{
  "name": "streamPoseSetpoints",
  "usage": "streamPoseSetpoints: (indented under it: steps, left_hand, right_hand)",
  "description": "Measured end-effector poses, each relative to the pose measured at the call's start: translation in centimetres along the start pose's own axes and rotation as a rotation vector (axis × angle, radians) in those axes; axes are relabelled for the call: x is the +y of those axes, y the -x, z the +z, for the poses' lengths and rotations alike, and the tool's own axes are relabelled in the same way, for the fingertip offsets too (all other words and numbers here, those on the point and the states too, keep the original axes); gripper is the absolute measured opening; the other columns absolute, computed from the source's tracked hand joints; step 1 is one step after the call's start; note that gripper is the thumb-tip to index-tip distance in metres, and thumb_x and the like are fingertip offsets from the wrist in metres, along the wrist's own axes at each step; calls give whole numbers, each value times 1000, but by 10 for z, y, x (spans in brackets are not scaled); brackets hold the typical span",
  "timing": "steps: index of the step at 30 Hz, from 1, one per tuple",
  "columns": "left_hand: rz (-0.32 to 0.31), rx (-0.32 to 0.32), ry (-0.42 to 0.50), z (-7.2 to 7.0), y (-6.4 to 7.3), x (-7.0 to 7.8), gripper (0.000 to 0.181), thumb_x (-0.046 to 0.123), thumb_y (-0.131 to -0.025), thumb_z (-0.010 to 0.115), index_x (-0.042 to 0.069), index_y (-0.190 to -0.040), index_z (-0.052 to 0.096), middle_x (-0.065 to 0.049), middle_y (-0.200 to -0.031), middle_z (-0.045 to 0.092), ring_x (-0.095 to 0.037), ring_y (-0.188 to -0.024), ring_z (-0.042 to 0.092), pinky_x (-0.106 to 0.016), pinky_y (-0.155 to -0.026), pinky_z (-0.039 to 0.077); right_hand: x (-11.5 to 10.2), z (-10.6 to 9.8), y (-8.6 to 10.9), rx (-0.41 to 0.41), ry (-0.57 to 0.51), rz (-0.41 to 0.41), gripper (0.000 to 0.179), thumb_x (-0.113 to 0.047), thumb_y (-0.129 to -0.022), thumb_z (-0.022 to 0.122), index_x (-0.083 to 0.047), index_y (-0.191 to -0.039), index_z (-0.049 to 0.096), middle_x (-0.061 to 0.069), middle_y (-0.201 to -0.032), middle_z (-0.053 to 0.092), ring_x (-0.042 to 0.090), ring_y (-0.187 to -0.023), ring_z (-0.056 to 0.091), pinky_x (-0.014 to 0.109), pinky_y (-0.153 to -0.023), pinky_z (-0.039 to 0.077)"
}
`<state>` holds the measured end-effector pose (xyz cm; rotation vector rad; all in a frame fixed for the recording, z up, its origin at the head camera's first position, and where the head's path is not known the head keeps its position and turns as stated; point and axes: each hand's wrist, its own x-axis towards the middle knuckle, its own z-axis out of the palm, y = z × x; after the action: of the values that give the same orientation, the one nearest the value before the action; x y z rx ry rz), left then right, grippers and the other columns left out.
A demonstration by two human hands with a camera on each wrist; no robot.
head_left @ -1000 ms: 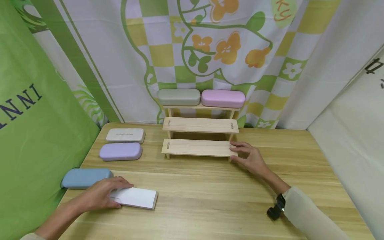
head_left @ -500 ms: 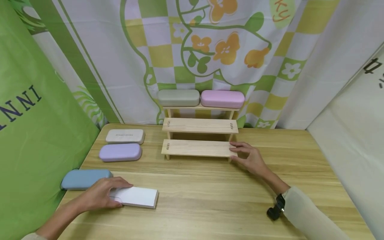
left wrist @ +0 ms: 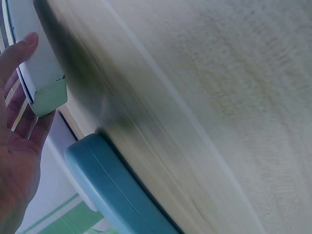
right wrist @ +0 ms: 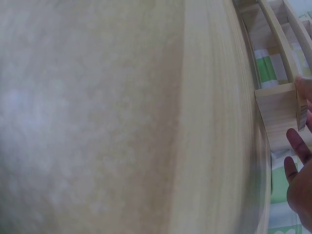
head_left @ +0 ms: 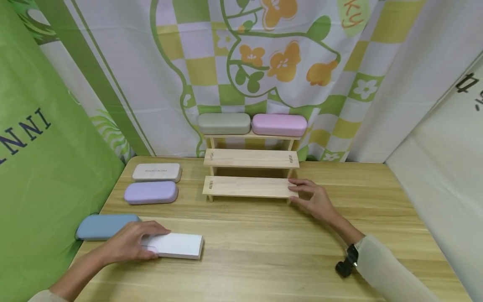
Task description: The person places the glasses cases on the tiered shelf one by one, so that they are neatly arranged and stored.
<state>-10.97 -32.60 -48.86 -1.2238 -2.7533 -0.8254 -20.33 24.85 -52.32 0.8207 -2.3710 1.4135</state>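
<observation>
My left hand (head_left: 130,243) grips the left end of a flat white case (head_left: 181,245), thumb on its near side and fingers on its far side. In the left wrist view a pale green patch (left wrist: 51,97) shows at the case's end, and shadow lies on the table beside it. A blue glasses case (head_left: 105,226) sits just behind that hand and is partly covered by it. At the right end of the lowest step of a three-tier wooden stand (head_left: 245,186), my right hand (head_left: 315,201) pinches the board between thumb and fingers.
On the stand's top tier sit a grey-green case (head_left: 224,123) and a pink case (head_left: 279,124). A white lettered case (head_left: 157,172) and a lavender case (head_left: 151,193) lie at the table's back left. Patterned curtains (head_left: 211,54) hang behind.
My left hand has shifted slightly right with the white case, whose right end has swung a little toward the back. The right hand stays at the stand.
</observation>
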Motion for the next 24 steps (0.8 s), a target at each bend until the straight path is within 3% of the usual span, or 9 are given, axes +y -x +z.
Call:
streamPoseSetpoints:
  steps: [14, 24]
  left_hand:
    - [20, 37, 0, -1, -21, 6, 61, 26, -68, 100, 13, -124, 78, -4, -115, 79, -15, -97, 73, -29, -76, 60]
    - [-30, 33, -20, -2, -37, 11, 61, 27, -69, 98, 13, -125, 78, -7, -118, 78, -21, -101, 73, -31, -79, 61]
  right_hand:
    - [1, 0, 0, -5, 0, 14, 33, 7, -84, 85, 1, -115, 80, 19, -133, 71, 37, -122, 64, 12, -107, 44]
    - [3, 0, 0, -5, -7, 6, 33, 8, -83, 85, 3, -115, 79, 21, -133, 71, 41, -122, 64, 12, -107, 44]
